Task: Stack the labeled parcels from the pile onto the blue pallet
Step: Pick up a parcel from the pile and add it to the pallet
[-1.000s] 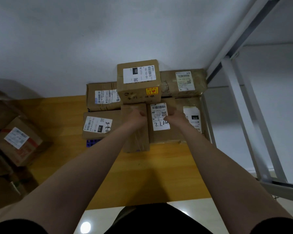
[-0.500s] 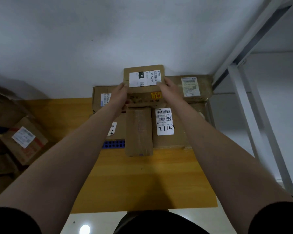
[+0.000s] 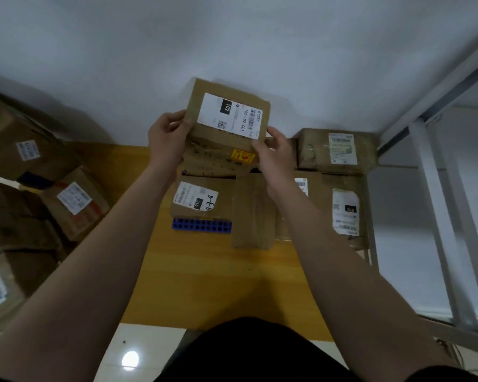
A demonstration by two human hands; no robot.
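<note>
Both arms reach forward, bare, and angle in toward each other until the two grips close on the same box (image 3: pixel 228 117). The left grip (image 3: pixel 166 142) clasps the box's left side, with the back of the hand toward the camera, the fingers curled against the edge and the thumb tip at the top face. The right grip (image 3: pixel 273 155) pinches the near right corner, the thumb lying on the top edge and the other fingers tucked under and mostly hidden. The box sits askew between the two grips. The left forearm (image 3: pixel 116 244) runs up from the lower left and the right forearm (image 3: pixel 329 244) from the lower right, both wrists nearly straight.
</note>
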